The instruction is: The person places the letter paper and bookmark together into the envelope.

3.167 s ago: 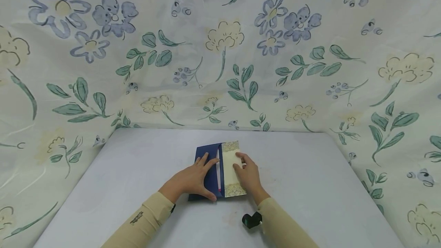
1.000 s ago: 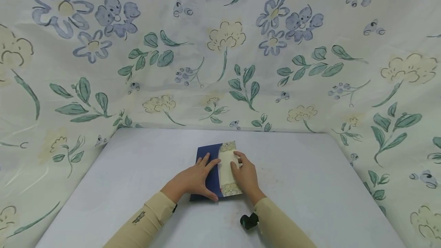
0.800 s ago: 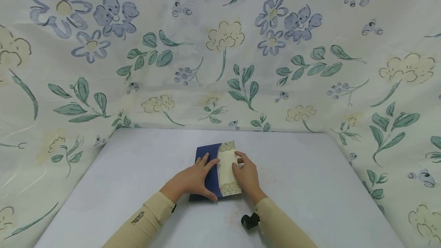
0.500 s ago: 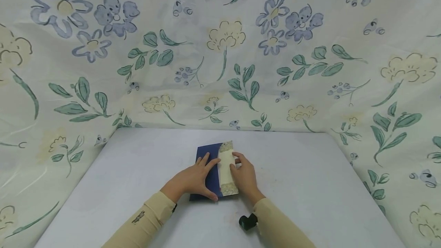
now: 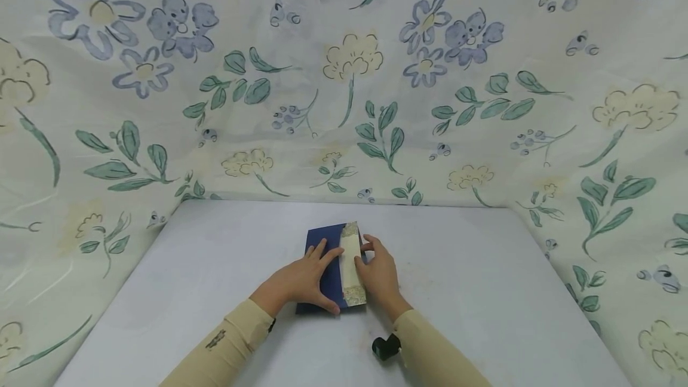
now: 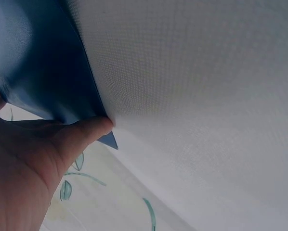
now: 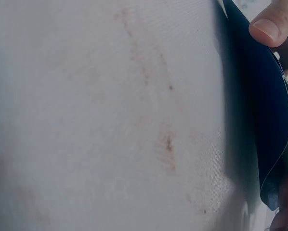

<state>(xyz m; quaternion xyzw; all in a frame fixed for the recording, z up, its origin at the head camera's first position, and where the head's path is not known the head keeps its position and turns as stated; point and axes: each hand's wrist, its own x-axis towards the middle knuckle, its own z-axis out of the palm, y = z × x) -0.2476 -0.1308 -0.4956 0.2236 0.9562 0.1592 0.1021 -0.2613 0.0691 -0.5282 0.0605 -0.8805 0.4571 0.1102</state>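
Observation:
A dark blue paper cover [image 5: 330,279], like an envelope or folder, lies on the table. A cream card [image 5: 350,261] with floral bands at both ends sits along its right side, its left part hidden by the cover. My left hand [image 5: 306,279] presses the cover with spread fingers, its thumb by the near edge. In the left wrist view, that thumb [image 6: 88,134] lies along the blue edge. My right hand [image 5: 378,267] holds the card's right edge between thumb and curled fingers. In the right wrist view a blue flap [image 7: 267,101] curves up beside the right thumb [image 7: 274,24].
The white table [image 5: 467,291] carries faint brownish smudges [image 7: 168,144]. A small black device [image 5: 386,347] sits by the right sleeve. Floral-patterned cloth [image 5: 349,106] hangs behind and along both sides.
The right hand has moved left with the cream card, whose visible strip has become narrower. The gap showing white inside the cover is covered. The left hand has stayed in place.

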